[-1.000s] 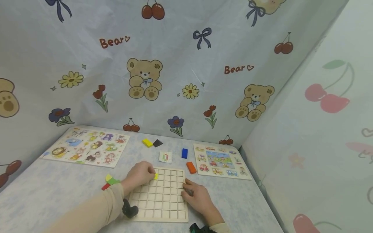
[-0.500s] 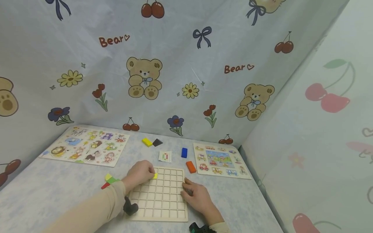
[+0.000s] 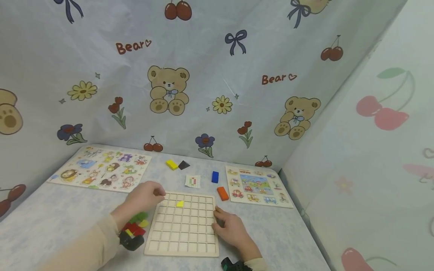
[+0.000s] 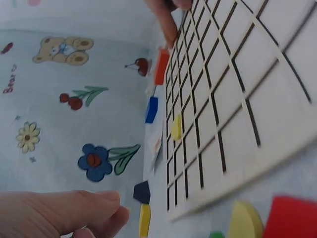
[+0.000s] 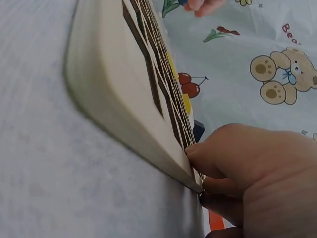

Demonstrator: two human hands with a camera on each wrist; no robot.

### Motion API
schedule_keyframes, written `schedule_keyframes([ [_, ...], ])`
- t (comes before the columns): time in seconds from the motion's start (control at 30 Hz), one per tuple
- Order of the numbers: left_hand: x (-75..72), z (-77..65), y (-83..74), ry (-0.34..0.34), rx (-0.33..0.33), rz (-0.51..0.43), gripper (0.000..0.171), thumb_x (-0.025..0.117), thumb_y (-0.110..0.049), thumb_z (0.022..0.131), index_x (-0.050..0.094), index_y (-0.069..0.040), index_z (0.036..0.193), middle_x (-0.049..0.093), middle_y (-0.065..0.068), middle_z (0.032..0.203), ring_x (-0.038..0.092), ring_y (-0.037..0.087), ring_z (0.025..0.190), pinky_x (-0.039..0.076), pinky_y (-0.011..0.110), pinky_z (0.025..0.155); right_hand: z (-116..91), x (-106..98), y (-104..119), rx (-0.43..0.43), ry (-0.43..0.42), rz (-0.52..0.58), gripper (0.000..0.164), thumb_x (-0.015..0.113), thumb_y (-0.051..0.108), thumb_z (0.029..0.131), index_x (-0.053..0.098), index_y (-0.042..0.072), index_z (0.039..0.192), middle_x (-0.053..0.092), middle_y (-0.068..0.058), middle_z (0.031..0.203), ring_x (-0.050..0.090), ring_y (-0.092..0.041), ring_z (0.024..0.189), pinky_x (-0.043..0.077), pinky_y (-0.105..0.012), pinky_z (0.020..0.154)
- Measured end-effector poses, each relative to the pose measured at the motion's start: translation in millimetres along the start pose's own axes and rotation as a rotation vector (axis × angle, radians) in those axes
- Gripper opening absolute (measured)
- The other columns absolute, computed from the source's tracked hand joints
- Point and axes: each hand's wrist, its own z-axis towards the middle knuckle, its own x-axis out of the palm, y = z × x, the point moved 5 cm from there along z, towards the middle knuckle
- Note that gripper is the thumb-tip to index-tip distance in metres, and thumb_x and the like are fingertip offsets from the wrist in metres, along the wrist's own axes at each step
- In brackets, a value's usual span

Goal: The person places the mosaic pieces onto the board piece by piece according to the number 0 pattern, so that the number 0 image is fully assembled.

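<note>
- The wooden grid board (image 3: 183, 226) lies flat on the desk (image 3: 61, 222), its long axis running away from the person.
- A small yellow piece (image 3: 180, 203) sits in a cell near the board's far edge, just right of the left hand (image 3: 144, 195).
- The left hand is off the piece, its fingers loosely curled and holding nothing, over the board's far left corner; it is the nearer hand.
- The right hand (image 3: 228, 229) rests on the board's right edge, thumb on the rim, fingers (image 5: 218, 148) bent against it.
- Red, green and yellow pieces (image 3: 135, 226) lie under the left wrist; an orange block (image 3: 222, 193) and a blue block (image 3: 215, 177) lie beyond the board.
</note>
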Motion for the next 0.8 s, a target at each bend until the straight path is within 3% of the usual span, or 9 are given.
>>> schedule_keyframes([
  [0.2, -20.7, -30.3, 50.8, 0.025, -0.071, -0.021, 0.015, 0.078, -0.025, 0.091, 0.076, -0.018, 0.104, 0.072, -0.003, 0.097, 0.062, 0.014, 0.083, 0.054, 0.038, 0.074, -2, -5, 0, 0.03, 0.022, -0.003, 0.048, 0.069, 0.027, 0.091, 0.067, 0.006, 0.135, 0.061, -0.008, 0.146, 0.06, -0.033, 0.132, 0.05, -0.054, 0.104],
  [0.4, -34.9, -44.5, 89.8, 0.024, -0.096, -0.01, 0.014, 0.079, -0.022, 0.088, 0.075, -0.017, 0.1, 0.071, -0.003, 0.094, 0.062, 0.015, 0.084, 0.051, 0.039, 0.072, -2, -8, -1, 0.014, 0.022, 0.016, 0.047, 0.069, 0.026, 0.092, 0.067, 0.006, 0.134, 0.061, -0.007, 0.145, 0.06, -0.032, 0.132, 0.049, -0.053, 0.105],
  [0.5, -41.4, -48.2, 100.9, 0.037, -0.124, -0.02, 0.02, 0.082, -0.026, 0.086, 0.074, -0.014, 0.1, 0.07, -0.002, 0.092, 0.061, 0.017, 0.084, 0.049, 0.038, 0.072, -3, -7, -2, 0.015, 0.022, 0.03, 0.047, 0.07, 0.026, 0.092, 0.067, 0.006, 0.134, 0.061, -0.006, 0.145, 0.06, -0.032, 0.132, 0.049, -0.054, 0.105],
  [0.63, -39.0, -51.2, 110.7, 0.1, -0.176, -0.034, 0.033, 0.086, -0.038, 0.08, 0.073, -0.011, 0.095, 0.068, 0.0, 0.09, 0.059, 0.019, 0.082, 0.047, 0.036, 0.069, -3, -5, -3, 0.011, 0.022, 0.039, 0.047, 0.07, 0.026, 0.092, 0.067, 0.006, 0.134, 0.061, -0.006, 0.146, 0.06, -0.032, 0.132, 0.049, -0.054, 0.104],
  [0.8, -34.5, -51.5, 114.5, 0.087, -0.196, -0.024, 0.035, 0.085, -0.045, 0.08, 0.074, -0.013, 0.088, 0.069, -0.001, 0.087, 0.057, 0.019, 0.078, 0.044, 0.034, 0.064, -1, -2, -4, 0.013, 0.02, 0.043, 0.047, 0.07, 0.027, 0.093, 0.067, 0.006, 0.135, 0.06, -0.006, 0.146, 0.059, -0.031, 0.133, 0.049, -0.053, 0.105],
])
